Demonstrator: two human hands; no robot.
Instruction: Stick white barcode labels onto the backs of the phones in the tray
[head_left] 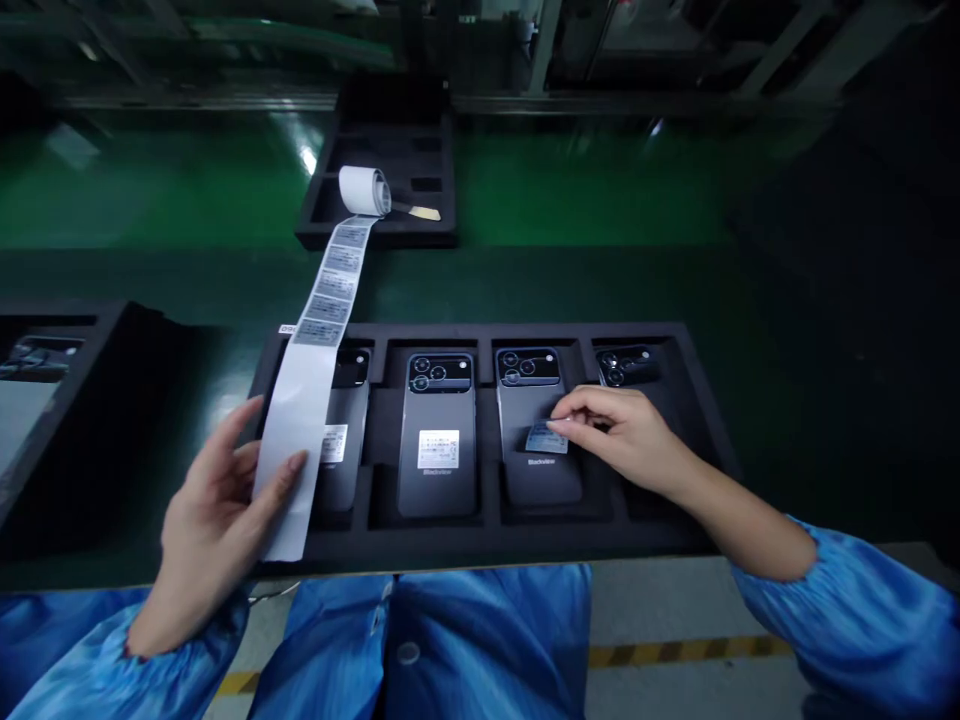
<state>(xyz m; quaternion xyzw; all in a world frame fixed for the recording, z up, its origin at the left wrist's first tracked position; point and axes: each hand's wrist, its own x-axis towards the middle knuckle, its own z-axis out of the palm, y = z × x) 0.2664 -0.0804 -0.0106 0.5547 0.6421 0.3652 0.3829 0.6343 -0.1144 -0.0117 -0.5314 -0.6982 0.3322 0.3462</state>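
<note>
My left hand (214,515) grips a label strip (296,430) between thumb and fingers. The strip's near end is bare backing; its upper part carries several printed labels, running up to a roll (364,190). Between thumb and fingertips, my right hand (619,430) pinches a single label (546,438) over the back of a dark smartphone (540,485). Whether the label touches the phone I cannot tell. To its left, another phone (439,405) bears a white label, as does the leftmost phone (345,490), partly covered by the strip. A further phone (628,365) lies right, mostly behind my right hand.
The phones lie in compartments of a black foam tray (450,545) at the bench's near edge. Behind it, a smaller black tray (412,238) holds the roll and a thin tool with a pale tip (425,213). Another black tray (112,330) stands at the left.
</note>
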